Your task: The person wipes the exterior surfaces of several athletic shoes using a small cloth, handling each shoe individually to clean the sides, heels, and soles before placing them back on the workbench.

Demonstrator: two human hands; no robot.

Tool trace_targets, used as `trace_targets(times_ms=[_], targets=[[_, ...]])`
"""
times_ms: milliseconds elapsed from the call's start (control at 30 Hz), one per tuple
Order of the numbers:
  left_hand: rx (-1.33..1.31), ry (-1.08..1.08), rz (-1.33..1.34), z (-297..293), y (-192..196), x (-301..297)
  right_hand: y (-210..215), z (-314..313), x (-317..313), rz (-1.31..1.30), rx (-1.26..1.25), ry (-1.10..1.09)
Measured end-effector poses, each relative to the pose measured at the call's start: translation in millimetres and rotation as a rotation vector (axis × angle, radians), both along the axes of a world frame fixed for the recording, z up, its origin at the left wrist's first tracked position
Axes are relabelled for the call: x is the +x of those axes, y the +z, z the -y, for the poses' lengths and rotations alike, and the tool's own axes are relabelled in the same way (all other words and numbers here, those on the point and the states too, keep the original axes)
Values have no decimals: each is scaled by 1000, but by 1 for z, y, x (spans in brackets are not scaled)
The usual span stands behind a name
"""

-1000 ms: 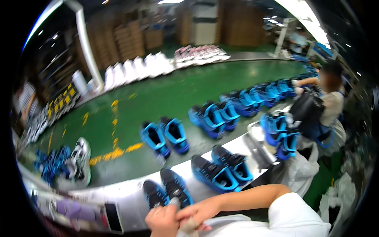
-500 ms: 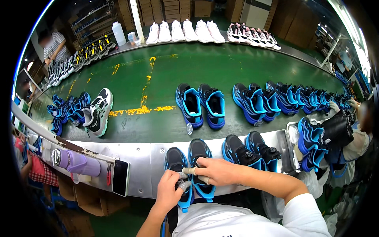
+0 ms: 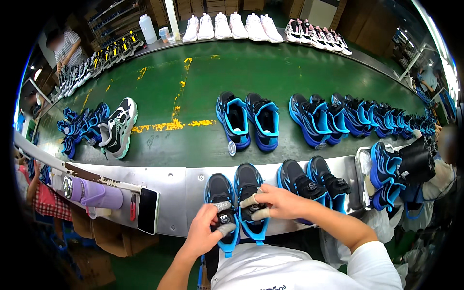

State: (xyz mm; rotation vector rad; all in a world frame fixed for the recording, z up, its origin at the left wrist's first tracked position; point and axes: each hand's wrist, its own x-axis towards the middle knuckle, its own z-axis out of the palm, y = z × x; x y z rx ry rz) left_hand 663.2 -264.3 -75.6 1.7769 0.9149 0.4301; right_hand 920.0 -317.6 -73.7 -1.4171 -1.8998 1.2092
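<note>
A pair of black and blue sneakers stands side by side in front of me, toes pointing away: the left sneaker (image 3: 218, 188) and the right sneaker (image 3: 249, 176). Each has a round black lacing dial on its tongue. My left hand (image 3: 205, 228) is closed with thumb and forefinger on either side of the left dial (image 3: 224, 218). My right hand (image 3: 280, 203) pinches round the right dial (image 3: 253, 208). Pale finger covers sit on fingertips of both hands. Part of each tongue is hidden behind the fingers.
A phone (image 3: 148, 211), red cutter (image 3: 133, 207) and purple bottle (image 3: 99, 195) lie to the left. Another blue-black pair (image 3: 295, 176) is to the right, beside a tray (image 3: 360, 176). Across the green belt (image 3: 159, 89) stand more sneakers; a co-worker's sleeve (image 3: 440, 179) shows far right.
My right hand has shifted from between the two sneakers onto the right one's dial. My left fingers have spread around the left dial. The whole view has tilted slightly.
</note>
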Motion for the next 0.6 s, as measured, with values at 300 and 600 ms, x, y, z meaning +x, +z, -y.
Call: trace_targets(times_ms=[300,600], targets=[[331,95,-82,18,23,13,5,5,1,-5,74,-35],[-1077,239,259,67,0,48,2,3,4,-24,51,-6]])
